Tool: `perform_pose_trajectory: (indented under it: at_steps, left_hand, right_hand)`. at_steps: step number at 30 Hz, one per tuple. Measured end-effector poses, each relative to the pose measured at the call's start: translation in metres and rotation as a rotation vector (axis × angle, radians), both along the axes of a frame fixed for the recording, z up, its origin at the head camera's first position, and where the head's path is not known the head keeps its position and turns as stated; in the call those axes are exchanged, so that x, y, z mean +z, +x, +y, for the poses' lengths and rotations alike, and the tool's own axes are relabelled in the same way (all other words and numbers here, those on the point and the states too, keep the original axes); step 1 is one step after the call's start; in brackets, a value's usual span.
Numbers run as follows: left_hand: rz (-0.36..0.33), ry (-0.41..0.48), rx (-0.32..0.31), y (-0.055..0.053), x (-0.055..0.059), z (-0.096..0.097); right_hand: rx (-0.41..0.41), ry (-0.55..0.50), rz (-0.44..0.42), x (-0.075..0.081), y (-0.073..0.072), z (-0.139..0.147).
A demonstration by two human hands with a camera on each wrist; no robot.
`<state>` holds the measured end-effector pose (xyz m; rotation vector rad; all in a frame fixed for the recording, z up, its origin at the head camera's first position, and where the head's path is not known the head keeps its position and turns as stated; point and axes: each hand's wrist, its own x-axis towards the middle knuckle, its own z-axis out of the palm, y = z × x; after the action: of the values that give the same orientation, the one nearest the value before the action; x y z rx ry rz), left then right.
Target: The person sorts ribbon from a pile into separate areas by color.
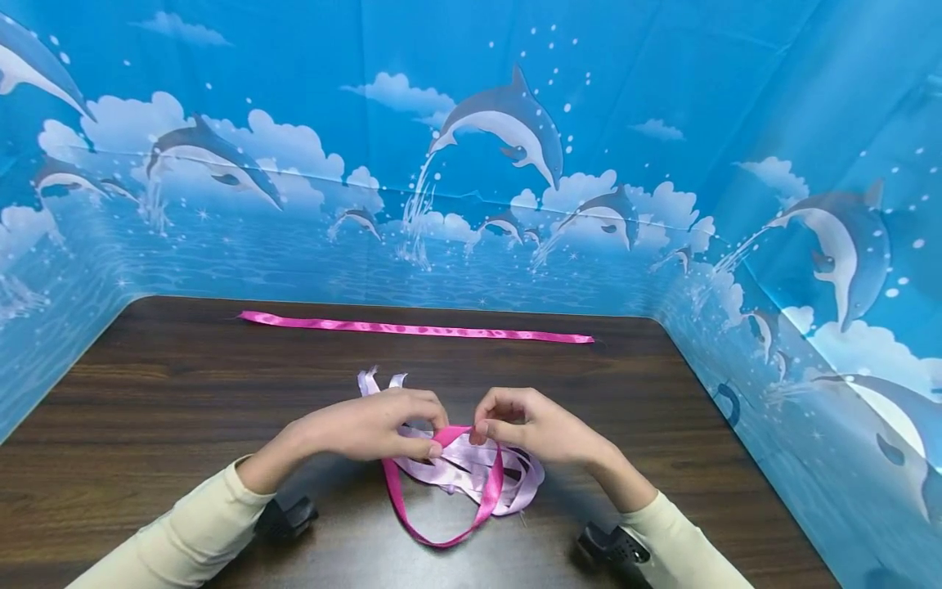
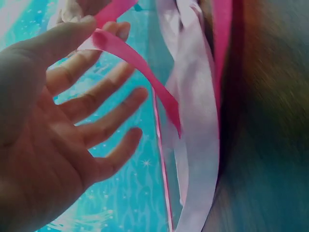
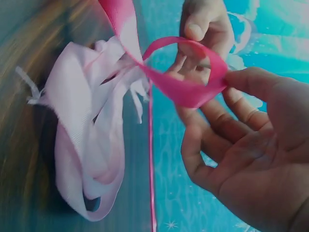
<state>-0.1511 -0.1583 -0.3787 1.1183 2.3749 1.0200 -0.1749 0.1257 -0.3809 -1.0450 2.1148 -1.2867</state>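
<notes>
As the head view looks down on the bench [image 1: 147, 393], my left grip [image 1: 379, 425] and my right grip [image 1: 537, 425] work close together, both pinching the pink ribbon [image 1: 494, 489], whose large loop runs down toward me. It passes in front of the lilac ribbon [image 1: 478, 452], bunched on the bench; a second pink strip [image 1: 412, 330] lies stretched out near the far edge. I judge the step in hand to be shaping the pink ribbon into a loop or tie. My left grip hides part of the lilac bunch, and I cannot tell whether a knot exists.

In the left wrist view, my left thumb and forefinger pinch the pink ribbon while the other fingers spread loose. A length slants down to a narrow point beside the lilac; whether that is an end or a twist, I cannot say. My right grip is blurred and cut by the top edge.

In the right wrist view, my right thumb pins a small pink curl against a fingertip mostly covered. The next move seems to call for bringing one part across or through that curl while the opposite pinch holds firm, since satin may slip. How the ribbon crosses there is hard to make out, and its longer run leaves the view at the top.
</notes>
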Motion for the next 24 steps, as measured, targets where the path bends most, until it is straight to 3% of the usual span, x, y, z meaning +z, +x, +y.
perform_pose_trajectory:
  at_steps: [5,8,16,24]
  left_hand:
    - [-0.121,0.103,-0.023,0.000,0.011,-0.004]
    - [-0.149,0.138,-0.028,-0.001,0.017,-0.008]
    - [-0.095,0.182,0.013,-0.004,0.036,-0.026]
    - [-0.052,0.197,0.109,-0.007,0.052,-0.045]
  right_hand:
    - [0.005,-0.137,-0.116,0.007,0.000,0.004]
    - [-0.028,-0.198,-0.158,0.014,0.001,0.010]
    - [-0.053,-0.361,-0.214,0.034,-0.003,0.030]
    - [-0.110,-0.361,-0.157,0.048,-0.010,0.053]
